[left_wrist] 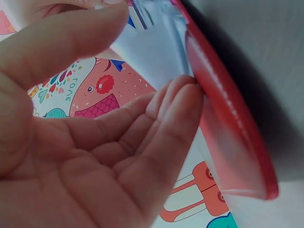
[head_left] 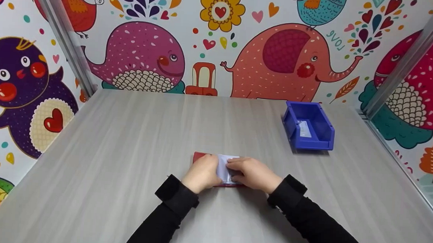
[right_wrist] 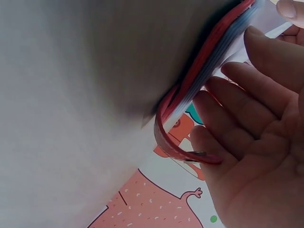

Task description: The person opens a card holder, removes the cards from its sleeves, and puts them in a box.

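Observation:
A small red-covered holder [head_left: 198, 156] with whitish plastic sleeves [head_left: 223, 168] lies opened on the table, between both hands. My left hand [head_left: 202, 173] rests on its left part; in the left wrist view the fingertips touch the sleeves beside the red cover [left_wrist: 223, 109], thumb apart from them. My right hand [head_left: 256, 173] is on its right part, fingers lying along the stacked sleeve edges [right_wrist: 213, 64] in the right wrist view, thumb spread above. A red strap [right_wrist: 163, 135] with a small snap at its end curves out beside the right little finger.
A blue open-front plastic bin [head_left: 314, 144] with a white label inside stands at the back right of the light wood-grain table [head_left: 133, 131]. Walls with cartoon animals [head_left: 141, 53] rise behind and at both sides, with metal posts [head_left: 62, 33] at the corners.

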`<state>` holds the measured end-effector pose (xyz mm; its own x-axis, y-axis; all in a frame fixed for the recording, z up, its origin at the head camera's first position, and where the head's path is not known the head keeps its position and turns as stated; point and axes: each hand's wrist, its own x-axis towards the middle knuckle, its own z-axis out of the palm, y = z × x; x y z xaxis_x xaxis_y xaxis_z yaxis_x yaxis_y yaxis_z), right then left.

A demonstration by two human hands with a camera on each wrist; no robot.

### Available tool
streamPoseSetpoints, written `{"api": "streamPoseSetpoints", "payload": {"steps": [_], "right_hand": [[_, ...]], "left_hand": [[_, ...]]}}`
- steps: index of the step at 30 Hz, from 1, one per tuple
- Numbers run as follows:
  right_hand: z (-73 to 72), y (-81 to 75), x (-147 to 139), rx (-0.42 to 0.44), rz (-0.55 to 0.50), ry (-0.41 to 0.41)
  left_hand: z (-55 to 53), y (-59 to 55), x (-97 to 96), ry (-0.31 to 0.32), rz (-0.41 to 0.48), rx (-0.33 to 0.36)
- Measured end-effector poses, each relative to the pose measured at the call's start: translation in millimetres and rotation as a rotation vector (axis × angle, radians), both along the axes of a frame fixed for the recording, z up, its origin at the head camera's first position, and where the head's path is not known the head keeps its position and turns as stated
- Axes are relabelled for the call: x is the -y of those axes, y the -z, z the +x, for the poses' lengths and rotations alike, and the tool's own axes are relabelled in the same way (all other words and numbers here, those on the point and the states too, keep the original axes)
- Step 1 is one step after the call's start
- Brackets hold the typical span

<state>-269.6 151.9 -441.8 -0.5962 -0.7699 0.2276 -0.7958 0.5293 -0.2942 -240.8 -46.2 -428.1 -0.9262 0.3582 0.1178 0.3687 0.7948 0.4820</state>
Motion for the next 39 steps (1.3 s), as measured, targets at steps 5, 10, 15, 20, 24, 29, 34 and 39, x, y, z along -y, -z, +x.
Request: {"api": "streamPoseSetpoints", "payload": {"steps": [5,10,15,20,24,29,34,39], "right_hand": [[0.3,-3.1,1,0.008,0.013,-0.005],[1.3,-5.4,1,0.008,0.018,0.013],[3.0,-9.1,-1,0.000,0.019,0.053],[4.1,-14.6,-4,-0.019,-0.005,0.074],[4.1,-18.5,-5,-0.044,-0.034,0.090],[2.9,-20.7,-6,-0.077,-0.057,0.106],[2.3,-20.3,-8,-0.110,-0.058,0.098],[0.8,-18.1,-9,-0.097,-0.047,0.103]], "left_hand": [[1.4,-0.5,-0.3,0.000,-0.013,-0.021],[2.5,-0.6,-0.4,0.004,-0.018,-0.027],[3.1,-0.1,-0.3,0.018,-0.025,-0.051],[3.4,0.1,-0.4,0.025,-0.034,-0.070],[3.6,-0.3,-1.1,0.017,-0.037,-0.069],[3.2,-0.2,-1.6,-0.001,-0.020,-0.050],[2.5,-2.8,-1.3,-0.030,0.002,-0.008],[2.6,-4.6,-0.7,-0.064,0.030,-0.024]]}}
